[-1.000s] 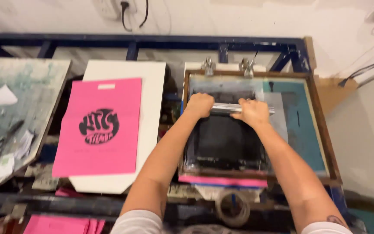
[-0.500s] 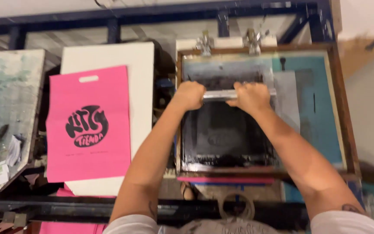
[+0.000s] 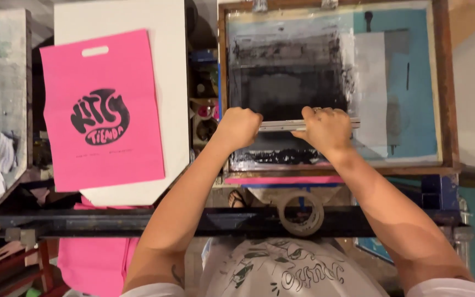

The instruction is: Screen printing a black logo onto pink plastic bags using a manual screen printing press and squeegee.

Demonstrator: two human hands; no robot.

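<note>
A roll of tape (image 3: 301, 213) sits on the dark bar (image 3: 138, 220) nearest the person, just below the wrists; beyond it, a pink strip (image 3: 281, 180) shows under the frame's (image 3: 449, 88) near edge; both hands grip the squeegee (image 3: 281, 125), left hand (image 3: 238, 127) with fingers curled tight around its left end, right hand (image 3: 325, 130) with fingers closed over its right part; the squeegee lies crosswise on the ink-blackened screen (image 3: 287, 71), low in the frame, a band of black ink (image 3: 281, 157) just below the fingers; left of the left fingers, well apart, a pink bag (image 3: 103, 110) with a black print lies on a white board (image 3: 166, 66); farther left, a stained board (image 3: 4, 66).
</note>
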